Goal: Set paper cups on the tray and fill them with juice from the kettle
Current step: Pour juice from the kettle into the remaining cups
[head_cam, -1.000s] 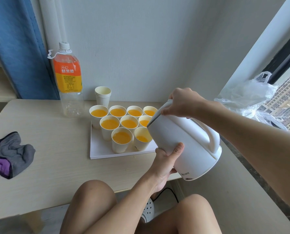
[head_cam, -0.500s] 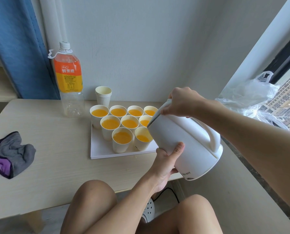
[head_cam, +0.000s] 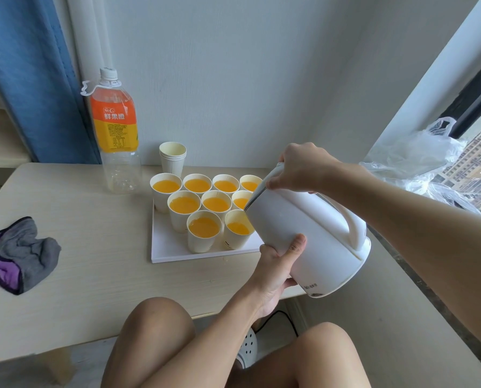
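A white kettle [head_cam: 312, 236] is tilted to the left with its mouth over the front right paper cup [head_cam: 237, 232] on the white tray [head_cam: 172, 252]. My left hand [head_cam: 278, 264] cups the kettle's underside, thumb up its side. My right hand [head_cam: 303, 170] pinches the raised lid at the top. Several paper cups hold orange juice, among them the front left cup [head_cam: 203, 233] and the back left cup [head_cam: 166, 194]. The kettle hides parts of the rightmost cups.
A stack of paper cups [head_cam: 173, 159] stands behind the tray, beside a nearly empty juice bottle [head_cam: 116, 133]. A grey and purple cloth [head_cam: 18, 252] lies at the table's left. A plastic bag [head_cam: 418, 161] sits on the sill at right. My knees are below the table edge.
Almost nothing differs: the kettle stays tilted over the front right cup, and both hands keep their hold.
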A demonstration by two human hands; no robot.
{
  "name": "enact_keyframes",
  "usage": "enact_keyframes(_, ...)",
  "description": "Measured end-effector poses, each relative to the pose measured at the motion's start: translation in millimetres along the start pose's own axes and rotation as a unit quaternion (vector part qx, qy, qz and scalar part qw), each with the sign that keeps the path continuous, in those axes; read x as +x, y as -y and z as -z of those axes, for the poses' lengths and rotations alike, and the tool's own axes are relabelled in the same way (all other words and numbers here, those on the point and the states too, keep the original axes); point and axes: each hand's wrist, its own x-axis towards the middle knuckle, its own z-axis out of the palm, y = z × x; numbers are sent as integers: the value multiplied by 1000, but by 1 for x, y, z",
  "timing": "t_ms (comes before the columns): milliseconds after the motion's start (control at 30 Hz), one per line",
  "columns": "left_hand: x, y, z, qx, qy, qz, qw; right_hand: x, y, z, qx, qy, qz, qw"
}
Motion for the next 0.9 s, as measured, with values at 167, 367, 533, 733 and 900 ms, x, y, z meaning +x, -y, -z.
enact_keyframes(167, -2, -2, -1, -6, -3, 5, 1000, 2, 1, -1, -5, -1, 0, 1000)
enact_keyframes(367, -1, -4, 0, -14, 1, 4, 1000, 4, 3, -1, -8, -3, 0, 1000)
enact_keyframes(533, 1, -3, 0, -21, 7, 2, 1000, 4, 5, -1, -14, 1, 4, 1000)
enact_keyframes(733, 1, -3, 0, -23, 15, -1, 1000, 5, 7, 0, -21, 1, 9, 1000)
enact_keyframes(900, 2, -2, 1, -30, 17, -1, 999, 6, 8, 0, -22, 3, 11, 1000)
